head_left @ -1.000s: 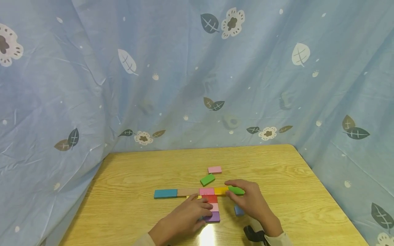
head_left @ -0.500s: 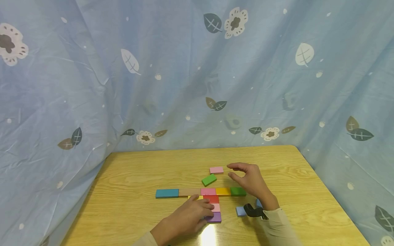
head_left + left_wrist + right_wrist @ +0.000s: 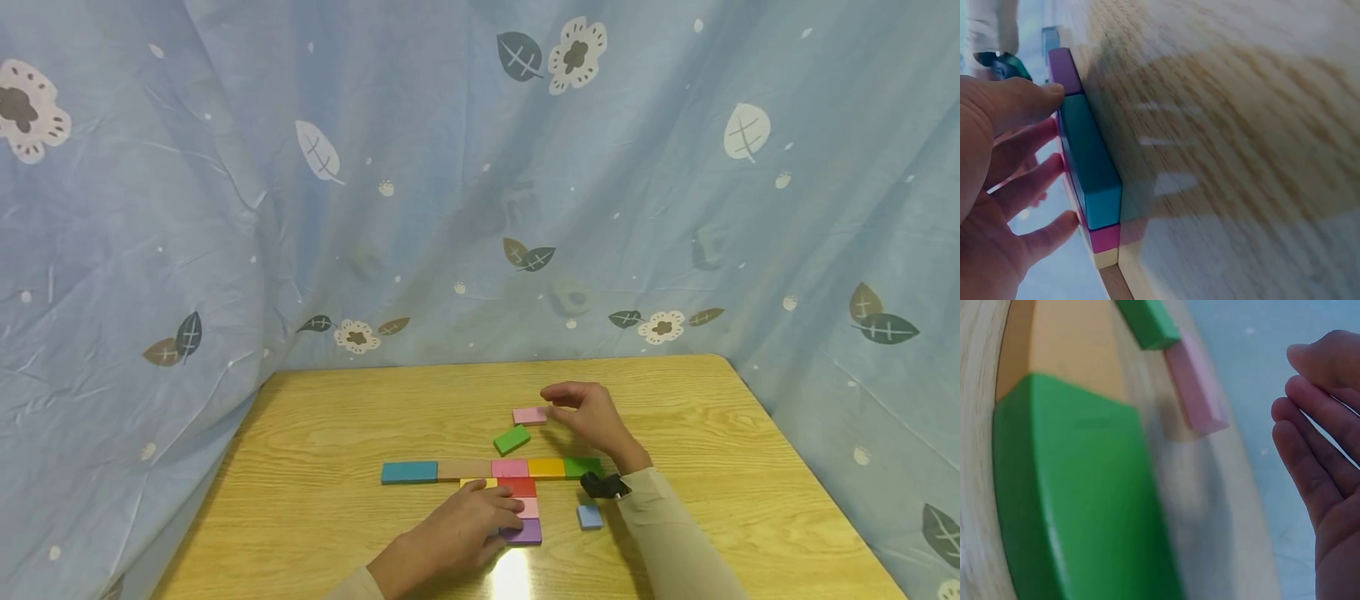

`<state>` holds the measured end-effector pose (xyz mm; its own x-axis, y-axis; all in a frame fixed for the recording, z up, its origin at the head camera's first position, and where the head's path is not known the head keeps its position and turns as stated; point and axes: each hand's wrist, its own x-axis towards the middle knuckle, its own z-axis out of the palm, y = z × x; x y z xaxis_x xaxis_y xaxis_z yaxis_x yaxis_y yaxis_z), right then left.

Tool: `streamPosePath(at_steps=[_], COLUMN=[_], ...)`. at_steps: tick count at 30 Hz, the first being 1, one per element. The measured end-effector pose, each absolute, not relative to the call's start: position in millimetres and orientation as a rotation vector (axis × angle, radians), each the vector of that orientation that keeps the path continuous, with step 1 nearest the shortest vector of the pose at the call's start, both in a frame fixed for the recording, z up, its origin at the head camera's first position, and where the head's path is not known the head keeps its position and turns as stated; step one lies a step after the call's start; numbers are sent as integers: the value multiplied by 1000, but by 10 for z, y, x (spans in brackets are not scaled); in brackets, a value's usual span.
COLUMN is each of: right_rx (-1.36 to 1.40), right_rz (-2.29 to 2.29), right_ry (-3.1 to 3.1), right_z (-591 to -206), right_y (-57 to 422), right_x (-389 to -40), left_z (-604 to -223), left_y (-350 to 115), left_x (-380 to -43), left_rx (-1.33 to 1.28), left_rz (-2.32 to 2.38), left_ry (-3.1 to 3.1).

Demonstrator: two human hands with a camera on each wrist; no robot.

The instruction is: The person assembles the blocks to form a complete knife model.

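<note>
My left hand (image 3: 461,525) lies over a stack of flat coloured blocks in the head view, fingers spread. In the left wrist view its thumb and fingertips touch a teal block (image 3: 1091,162) beside a purple block (image 3: 1065,70). Red (image 3: 517,487) and light pink (image 3: 530,507) blocks show past the fingers. My right hand (image 3: 592,417) hovers at the right end of a loose pink block (image 3: 528,417), thumb and fingers apart around nothing. The right wrist view has this pink block (image 3: 1194,384) left of the fingertips. A loose green block (image 3: 512,439) lies just in front of it.
A row of blocks runs across behind the stack: blue (image 3: 408,473), tan (image 3: 464,470), pink (image 3: 510,468), orange-yellow (image 3: 546,469) and green (image 3: 581,467). A light blue block (image 3: 589,517) lies right of the stack. A patterned curtain (image 3: 450,167) hangs behind the wooden table (image 3: 322,425).
My right hand has moved away from the green end of the row, back across the table to the loose pink block. The left hand has stayed on the stack.
</note>
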<state>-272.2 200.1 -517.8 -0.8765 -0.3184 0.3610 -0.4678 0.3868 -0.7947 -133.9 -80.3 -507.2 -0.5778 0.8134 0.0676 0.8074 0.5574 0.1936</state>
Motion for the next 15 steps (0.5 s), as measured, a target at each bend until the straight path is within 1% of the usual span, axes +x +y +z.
streamPosePath(at_steps=[7, 15], right_rx=[651, 649], right_rz=[1602, 1566], right_ry=[-2588, -2669], right_z=[-5314, -5343], right_y=[1980, 1941], right_x=[-2794, -2798], left_z=[-5079, -5092], left_y=[-795, -782], left_x=[-1350, -1360], left_rx=[1402, 1378], left_rz=[333, 362], left_ry=[2725, 2713])
